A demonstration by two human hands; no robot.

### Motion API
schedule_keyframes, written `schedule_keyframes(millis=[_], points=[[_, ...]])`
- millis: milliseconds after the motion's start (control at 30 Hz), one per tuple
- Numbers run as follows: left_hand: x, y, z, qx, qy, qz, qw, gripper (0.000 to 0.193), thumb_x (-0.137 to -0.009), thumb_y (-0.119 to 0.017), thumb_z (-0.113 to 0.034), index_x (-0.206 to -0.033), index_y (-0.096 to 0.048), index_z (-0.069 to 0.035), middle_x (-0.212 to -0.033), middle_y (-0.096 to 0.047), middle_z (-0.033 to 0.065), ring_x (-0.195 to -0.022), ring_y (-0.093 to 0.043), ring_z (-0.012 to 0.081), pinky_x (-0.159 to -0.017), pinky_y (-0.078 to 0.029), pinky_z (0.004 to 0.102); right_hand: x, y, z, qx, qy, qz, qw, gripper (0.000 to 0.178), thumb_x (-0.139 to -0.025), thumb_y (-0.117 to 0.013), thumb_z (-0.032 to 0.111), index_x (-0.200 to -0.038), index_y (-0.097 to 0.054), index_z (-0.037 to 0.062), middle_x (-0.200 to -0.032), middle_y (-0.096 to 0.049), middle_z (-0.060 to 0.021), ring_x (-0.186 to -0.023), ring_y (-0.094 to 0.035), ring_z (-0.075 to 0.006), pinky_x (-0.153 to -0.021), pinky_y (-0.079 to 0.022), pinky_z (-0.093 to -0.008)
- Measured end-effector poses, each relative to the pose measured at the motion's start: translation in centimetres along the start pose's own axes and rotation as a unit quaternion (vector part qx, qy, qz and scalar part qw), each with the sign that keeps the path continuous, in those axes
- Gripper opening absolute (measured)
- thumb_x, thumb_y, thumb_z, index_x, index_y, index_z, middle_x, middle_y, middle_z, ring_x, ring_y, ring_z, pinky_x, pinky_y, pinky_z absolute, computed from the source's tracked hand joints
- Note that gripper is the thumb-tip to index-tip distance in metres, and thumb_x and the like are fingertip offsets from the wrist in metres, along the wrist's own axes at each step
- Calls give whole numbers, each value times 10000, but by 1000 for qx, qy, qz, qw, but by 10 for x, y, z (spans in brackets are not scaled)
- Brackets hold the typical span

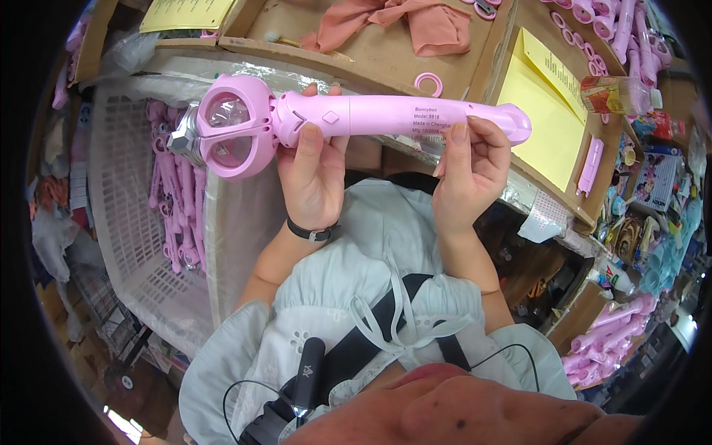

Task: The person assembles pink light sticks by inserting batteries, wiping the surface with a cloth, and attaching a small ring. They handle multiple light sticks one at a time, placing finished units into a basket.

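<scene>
A pink toy wand (378,115) lies level across the view in front of my chest. Its round head, with clear windows and a silver faceted tip, points left. My left hand (315,178) is closed round the neck of the handle, thumb in front and fingers behind. Against the right part of the handle sits a clear printed label (426,122). At that label's right edge, my right hand (471,174) pinches with thumb and forefinger, its other fingers curled. How firmly the label is stuck cannot be seen.
At left, a white plastic basket (133,252) holds several pink wands. On the bench lie cardboard trays (297,55), an orange cloth (437,30), a pink ring (428,83), yellow sheets (541,119), a drink bottle (619,95) and a pink handle part (590,165).
</scene>
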State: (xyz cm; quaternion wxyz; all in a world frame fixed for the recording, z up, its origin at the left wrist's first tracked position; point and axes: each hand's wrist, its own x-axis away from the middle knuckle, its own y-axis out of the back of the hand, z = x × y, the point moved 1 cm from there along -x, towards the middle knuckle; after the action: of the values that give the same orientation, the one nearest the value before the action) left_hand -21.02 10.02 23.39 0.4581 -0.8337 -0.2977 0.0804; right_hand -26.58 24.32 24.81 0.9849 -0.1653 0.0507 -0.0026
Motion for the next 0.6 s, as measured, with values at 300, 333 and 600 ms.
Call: schedule_keyframes(millis=[300,333,600], points=[[-1,-1,0,-12,3,-4,1000,451,-881,-573,-58,-1282,-372,-102,-1279,-456,73,-1231,-428,297,-1025,-391,450,-3,-1,0,57,3,-10,998,184,-873,-592,45,-1029,-514,-11,-827,-603,-90,-535,-480,-30,-400,-331,-144],[-1,-1,0,-17,2,-6,1000,449,-881,-572,-57,-1281,-372,-100,-1279,-455,74,-1232,-427,297,-1024,-393,449,-3,-1,0,59,3,-10,998,183,-872,-592,44,-1028,-515,-12,-827,-602,-88,-534,-479,-29,-400,-331,-143],[-1,-3,0,-26,5,-8,1000,441,-885,-563,-53,-1280,-369,-88,-1281,-450,77,-1239,-420,294,-1024,-398,443,-5,0,-1,76,2,-13,997,180,-870,-593,38,-1024,-514,-12,-818,-592,-83,-525,-469,-29,-401,-333,-144]])
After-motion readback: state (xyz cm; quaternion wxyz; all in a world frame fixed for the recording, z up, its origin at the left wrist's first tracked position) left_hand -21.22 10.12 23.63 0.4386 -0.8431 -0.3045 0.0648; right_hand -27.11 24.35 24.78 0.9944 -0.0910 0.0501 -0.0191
